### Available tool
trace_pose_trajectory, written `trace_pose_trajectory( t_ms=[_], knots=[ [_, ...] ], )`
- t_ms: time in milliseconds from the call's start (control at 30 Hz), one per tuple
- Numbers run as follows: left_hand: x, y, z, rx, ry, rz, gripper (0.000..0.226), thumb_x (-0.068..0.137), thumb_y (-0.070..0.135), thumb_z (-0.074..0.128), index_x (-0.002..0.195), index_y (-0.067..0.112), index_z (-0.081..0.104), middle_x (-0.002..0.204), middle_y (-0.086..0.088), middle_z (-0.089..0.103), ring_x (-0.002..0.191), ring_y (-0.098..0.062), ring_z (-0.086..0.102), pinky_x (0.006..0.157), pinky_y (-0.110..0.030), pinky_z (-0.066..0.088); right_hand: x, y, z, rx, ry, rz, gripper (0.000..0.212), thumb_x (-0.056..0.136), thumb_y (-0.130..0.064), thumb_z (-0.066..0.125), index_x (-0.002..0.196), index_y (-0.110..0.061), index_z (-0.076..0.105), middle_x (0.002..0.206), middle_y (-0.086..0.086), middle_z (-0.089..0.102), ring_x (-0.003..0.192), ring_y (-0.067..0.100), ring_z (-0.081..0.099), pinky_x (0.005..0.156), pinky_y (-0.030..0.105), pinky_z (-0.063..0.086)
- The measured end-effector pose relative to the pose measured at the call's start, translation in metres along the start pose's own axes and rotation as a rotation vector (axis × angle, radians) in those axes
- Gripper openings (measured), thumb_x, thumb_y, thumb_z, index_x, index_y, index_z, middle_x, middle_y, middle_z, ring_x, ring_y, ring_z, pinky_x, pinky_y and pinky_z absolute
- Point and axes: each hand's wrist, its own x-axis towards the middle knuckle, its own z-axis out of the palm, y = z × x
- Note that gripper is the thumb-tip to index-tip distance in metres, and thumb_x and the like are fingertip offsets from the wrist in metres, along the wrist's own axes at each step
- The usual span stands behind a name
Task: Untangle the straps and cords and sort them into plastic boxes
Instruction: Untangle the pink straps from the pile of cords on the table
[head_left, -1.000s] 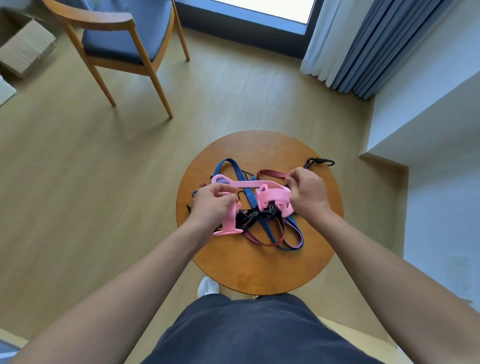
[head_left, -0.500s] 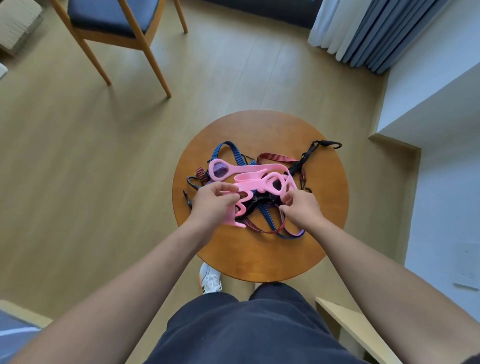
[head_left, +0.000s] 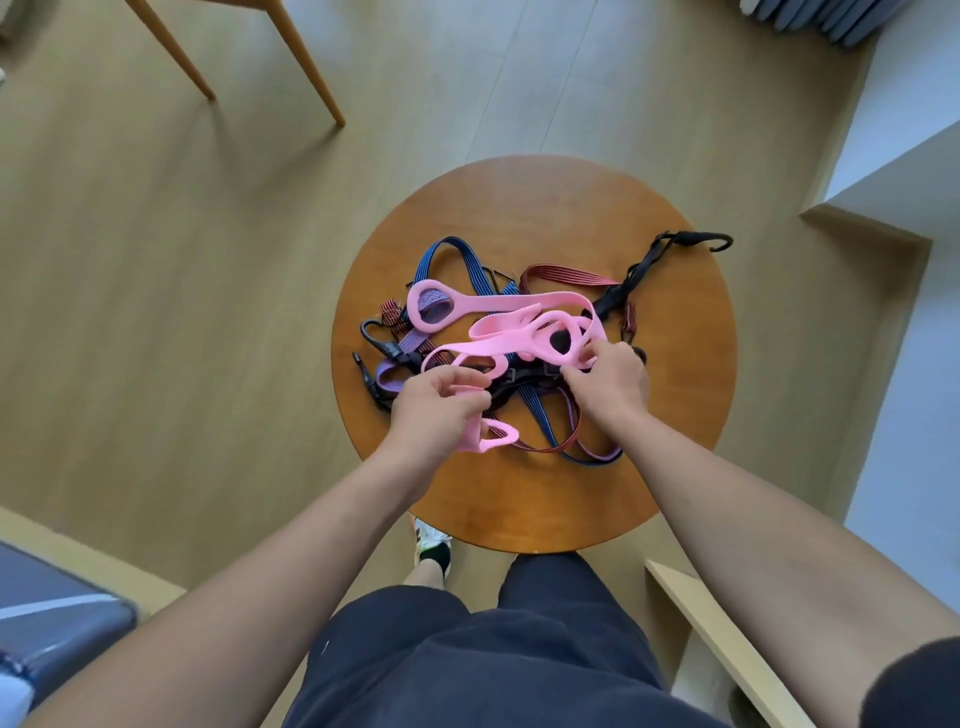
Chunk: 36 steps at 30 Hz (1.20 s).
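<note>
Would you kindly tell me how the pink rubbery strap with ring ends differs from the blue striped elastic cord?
The pink rubbery strap is plain and broad; the blue striped elastic cord is narrower, with dark lines. The pink strap lies on top, held by the left hand and right hand; the blue cord runs beneath it. Both loop through one tangle on the round wooden table.

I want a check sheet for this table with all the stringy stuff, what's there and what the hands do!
Surface: round wooden table, carrying one tangled heap.
Job's things: pink strap on top of blue strap, red strap and black hooked cord, all tangled; no plastic boxes seen.
Clutter: nothing seen.
Grippers: left hand grips pink strap's near end; right hand pinches its loop.
Cables: nothing seen.
Surroundings: wooden floor, chair legs, curtain.
</note>
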Motion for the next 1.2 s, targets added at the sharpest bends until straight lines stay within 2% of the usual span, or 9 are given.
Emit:
trace_pose_trajectory(
  t_ms=[167, 300, 433, 533, 633, 767, 900, 1067, 1200],
  knots=[
    [-0.003, 0.023, 0.001, -0.093, -0.034, -0.054, 0.017, 0.095, -0.001, 0.062, 0.103, 0.005, 0.076, 0.102, -0.021, 0.069, 0.065, -0.023, 0.059, 0.052, -0.024, 0.055, -0.018, -0.006, -0.027, 0.181, 0.163, -0.024, 0.017, 0.094, -0.021, 0.053, 0.099, -0.01, 0.065, 0.101, 0.013, 0.062, 0.097, 0.035, 0.056, 0.08, 0.038, 0.044],
    [-0.012, 0.044, 0.004, -0.119, -0.147, -0.213, 0.014, 0.097, 0.014, 0.066, 0.107, 0.004, 0.07, 0.105, -0.017, 0.067, 0.087, -0.028, 0.059, 0.08, -0.035, 0.052, -0.046, -0.035, -0.073, 0.478, 0.161, -0.196, 0.013, 0.098, -0.019, 0.055, 0.098, -0.018, 0.068, 0.087, 0.0, 0.07, 0.082, 0.021, 0.063, 0.076, 0.042, 0.052],
    [-0.02, 0.06, -0.011, -0.168, -0.169, -0.118, 0.045, 0.098, 0.053, 0.062, 0.097, 0.012, 0.081, 0.105, -0.015, 0.075, 0.087, -0.03, 0.071, 0.091, -0.042, 0.055, -0.085, -0.086, -0.113, 0.535, 0.133, -0.416, 0.01, 0.096, -0.016, 0.064, 0.096, -0.014, 0.075, 0.087, 0.002, 0.074, 0.078, 0.018, 0.066, 0.072, 0.035, 0.053],
    [-0.026, 0.077, -0.026, -0.33, -0.223, -0.179, 0.062, 0.094, 0.064, 0.061, 0.065, 0.013, 0.082, 0.081, -0.011, 0.079, 0.06, -0.023, 0.075, 0.057, -0.036, 0.061, -0.122, -0.112, -0.132, 0.56, 0.068, -0.575, 0.009, 0.09, -0.01, 0.071, 0.096, -0.009, 0.078, 0.087, 0.003, 0.075, 0.079, 0.017, 0.067, 0.072, 0.03, 0.053],
    [-0.032, 0.089, -0.038, -0.451, -0.343, -0.182, 0.052, 0.1, 0.047, 0.058, 0.079, 0.003, 0.076, 0.072, -0.013, 0.076, 0.057, -0.026, 0.074, 0.05, -0.036, 0.059, -0.153, -0.116, -0.143, 0.516, -0.059, -0.693, 0.006, 0.086, -0.013, 0.076, 0.081, -0.01, 0.079, 0.072, -0.002, 0.071, 0.068, 0.011, 0.062, 0.066, 0.03, 0.052],
    [-0.042, 0.091, -0.051, -0.173, -0.415, 0.042, 0.041, 0.102, 0.028, 0.055, 0.076, 0.007, 0.078, 0.075, -0.004, 0.072, 0.062, -0.018, 0.061, 0.061, -0.029, 0.049, -0.164, -0.112, -0.15, 0.682, -0.059, -0.413, 0.03, 0.097, -0.033, 0.062, 0.079, -0.014, 0.077, 0.078, 0.004, 0.073, 0.081, 0.026, 0.065, 0.076, 0.041, 0.05],
    [-0.068, 0.094, -0.061, 0.062, -0.588, 0.227, 0.037, 0.1, 0.024, 0.058, 0.075, 0.006, 0.078, 0.075, -0.002, 0.073, 0.064, -0.014, 0.057, 0.058, -0.024, 0.047, -0.155, -0.125, -0.151, 0.594, -0.089, -0.044, 0.046, 0.102, -0.046, 0.049, 0.087, -0.012, 0.076, 0.081, -0.001, 0.07, 0.076, 0.017, 0.057, 0.066, 0.032, 0.043],
    [-0.095, 0.096, -0.077, 0.431, -0.644, 0.403, 0.037, 0.09, 0.042, 0.063, 0.081, 0.012, 0.083, 0.076, -0.003, 0.074, 0.074, -0.014, 0.061, 0.076, -0.028, 0.045, -0.165, -0.141, -0.148, 0.803, -0.433, 0.048, 0.034, 0.091, -0.046, 0.065, 0.088, -0.013, 0.065, 0.063, 0.0, 0.053, 0.062, 0.016, 0.042, 0.059, 0.029, 0.035],
    [-0.108, 0.092, -0.084, 0.579, -0.675, 0.442, 0.028, 0.092, 0.039, 0.067, 0.079, 0.018, 0.082, 0.079, -0.001, 0.063, 0.078, -0.018, 0.056, 0.077, -0.032, 0.042, -0.183, -0.146, -0.142, 0.908, -0.521, 0.067, 0.029, 0.09, -0.035, 0.07, 0.097, -0.007, 0.07, 0.083, 0.013, 0.053, 0.079, 0.027, 0.049, 0.07, 0.034, 0.046]
  ],
)
